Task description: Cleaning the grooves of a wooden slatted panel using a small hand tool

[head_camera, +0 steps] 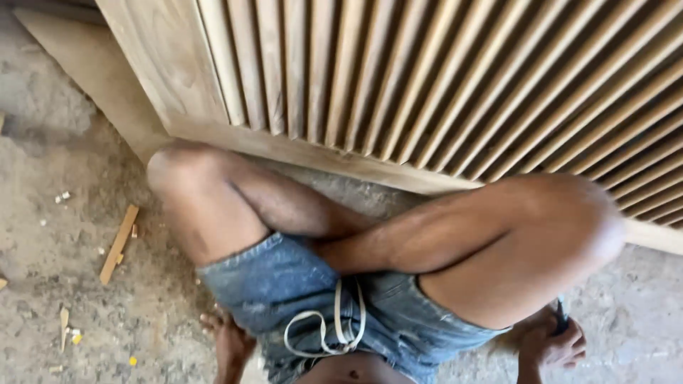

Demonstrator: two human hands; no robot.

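Note:
I sit cross-legged on a dusty concrete floor (57,235) in blue denim shorts (284,284) with a white drawstring. My knees are against a wooden panel with many vertical slats (441,78). My left hand (229,343) rests beside my hip on the floor, fingers apart and holding nothing. My right hand (553,345) is down by my other hip, its fingers curled around a slim dark object (560,317). What kind of object it is I cannot make out. Neither hand touches the panel.
The panel's flat wooden frame (299,153) runs along the floor just past my shins. A small wood offcut (118,245) and several chips and splinters lie on the floor to the left. Rough concrete shows at the lower right (640,320).

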